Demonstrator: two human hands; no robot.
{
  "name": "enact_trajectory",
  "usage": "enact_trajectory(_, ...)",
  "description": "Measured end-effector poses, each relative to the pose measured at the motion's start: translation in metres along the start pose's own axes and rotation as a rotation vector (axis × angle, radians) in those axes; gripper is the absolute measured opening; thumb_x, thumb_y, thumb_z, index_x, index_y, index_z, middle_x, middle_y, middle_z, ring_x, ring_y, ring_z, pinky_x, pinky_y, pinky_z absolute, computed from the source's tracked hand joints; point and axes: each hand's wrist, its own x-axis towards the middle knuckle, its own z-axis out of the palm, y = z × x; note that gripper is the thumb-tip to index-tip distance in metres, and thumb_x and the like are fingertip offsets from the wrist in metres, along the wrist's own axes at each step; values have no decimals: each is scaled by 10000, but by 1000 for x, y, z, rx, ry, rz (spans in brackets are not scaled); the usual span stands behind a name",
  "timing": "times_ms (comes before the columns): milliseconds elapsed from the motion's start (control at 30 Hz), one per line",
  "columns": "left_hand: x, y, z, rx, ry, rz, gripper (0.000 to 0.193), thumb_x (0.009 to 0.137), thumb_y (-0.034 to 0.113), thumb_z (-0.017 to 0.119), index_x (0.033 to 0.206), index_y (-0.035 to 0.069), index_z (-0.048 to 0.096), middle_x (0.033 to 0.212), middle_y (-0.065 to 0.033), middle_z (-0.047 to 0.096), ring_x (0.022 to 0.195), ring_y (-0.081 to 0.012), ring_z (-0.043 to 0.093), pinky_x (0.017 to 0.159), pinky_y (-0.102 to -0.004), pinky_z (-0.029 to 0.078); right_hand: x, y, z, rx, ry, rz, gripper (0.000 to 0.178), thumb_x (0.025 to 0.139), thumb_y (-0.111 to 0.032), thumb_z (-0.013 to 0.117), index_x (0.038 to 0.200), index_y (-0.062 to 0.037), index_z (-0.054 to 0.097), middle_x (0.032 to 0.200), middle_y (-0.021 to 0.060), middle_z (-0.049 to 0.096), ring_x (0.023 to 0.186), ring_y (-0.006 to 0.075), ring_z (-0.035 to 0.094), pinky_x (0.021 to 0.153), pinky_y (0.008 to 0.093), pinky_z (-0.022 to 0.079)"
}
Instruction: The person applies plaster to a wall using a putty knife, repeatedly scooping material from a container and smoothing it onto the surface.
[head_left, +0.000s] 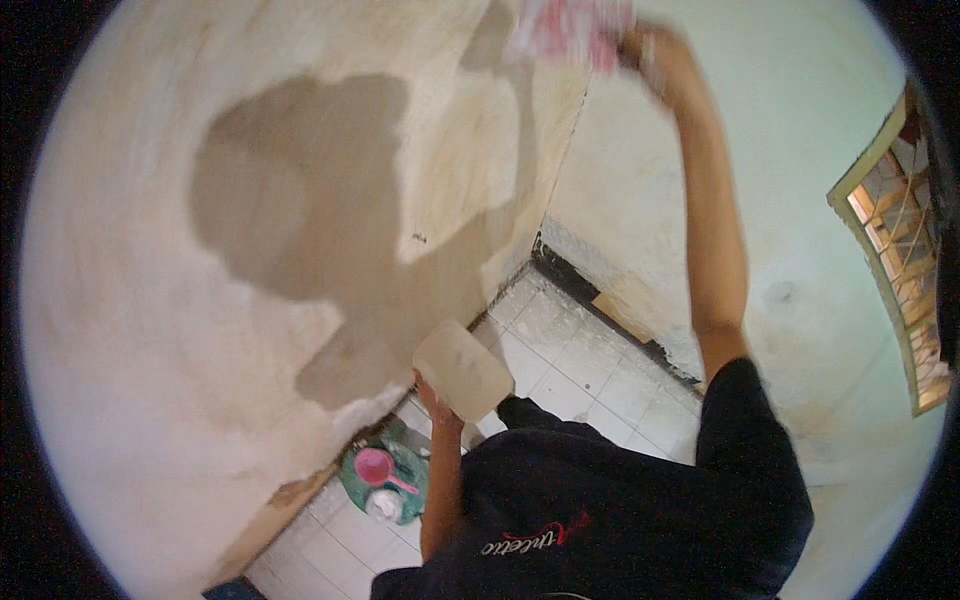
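Observation:
My right hand (652, 62) is raised high at the top of the view, its fingers closed on a red-and-white cloth (568, 35). The cloth is blurred and lies over the wall near the corner; whether it touches the wall I cannot tell. Low in the middle, my left hand (438, 405) grips a pale, off-white rectangular container (463, 368) by its left side. What is inside the container is hard to make out. Stained cream plaster (440, 160) covers the left wall, where my shadow falls.
On the tiled floor (570, 345) below my left arm sits a green item (355, 490), bearing a pink dipper (374, 466) and a white lump (385, 506). A dark, peeling strip (570, 275) runs along the right wall's foot. A barred window (905, 270) is at the far right.

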Motion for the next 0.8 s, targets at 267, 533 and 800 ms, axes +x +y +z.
enact_trajectory(267,9,-43,23,462,-10,77,680,941,607,302,1406,116,365,1380,-112,462,1226,-319,476,1038,-492,387,-337,56,140,822,-123,968,374,891,-192,628,1185,22,536,929,84,659,679,162,643,536,307,563)
enact_trajectory(533,8,-58,32,-174,66,-212,734,921,645,327,1404,94,364,1347,-126,489,1209,-300,499,1028,-461,408,-360,8,120,-78,-267,397,146,869,-90,590,940,38,599,683,186,632,584,212,648,528,335,486)
enact_trajectory(800,17,-77,53,-138,14,-48,767,915,669,306,1412,85,331,1341,-138,484,1207,-284,501,1035,-424,407,-327,1,155,-229,-303,304,105,808,-76,562,845,22,574,672,238,561,619,413,563,558,422,430)
